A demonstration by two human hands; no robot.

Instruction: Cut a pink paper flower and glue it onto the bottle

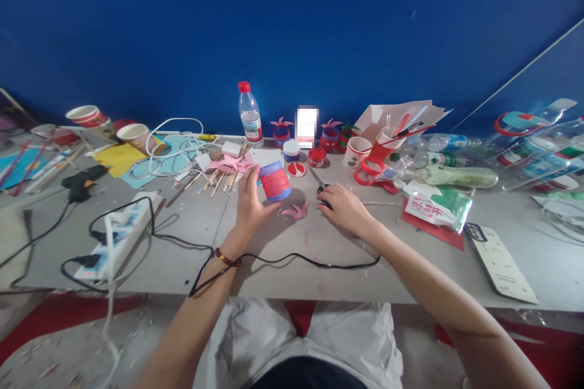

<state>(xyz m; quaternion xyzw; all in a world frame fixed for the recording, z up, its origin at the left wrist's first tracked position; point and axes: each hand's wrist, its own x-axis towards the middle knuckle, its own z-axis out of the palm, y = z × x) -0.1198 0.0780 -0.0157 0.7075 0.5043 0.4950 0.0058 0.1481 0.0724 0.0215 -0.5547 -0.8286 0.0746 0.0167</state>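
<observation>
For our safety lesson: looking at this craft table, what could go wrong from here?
1. The right hand rests on the scissors; a careless grab could nick fingers.
2. The black cable crosses the table's edge under both arms and could snag.
3. The cup, held in the left hand, could slip.

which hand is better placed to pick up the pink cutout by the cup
Right, probably. The right hand rests on the table beside the pink cutout, while the left hand already holds the red-and-blue cup.

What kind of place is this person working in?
Most likely a craft workstation: a grey table against a blue wall, strewn with a glue gun, scissors, paper cups and decorated cups like the one in the left hand.
</observation>
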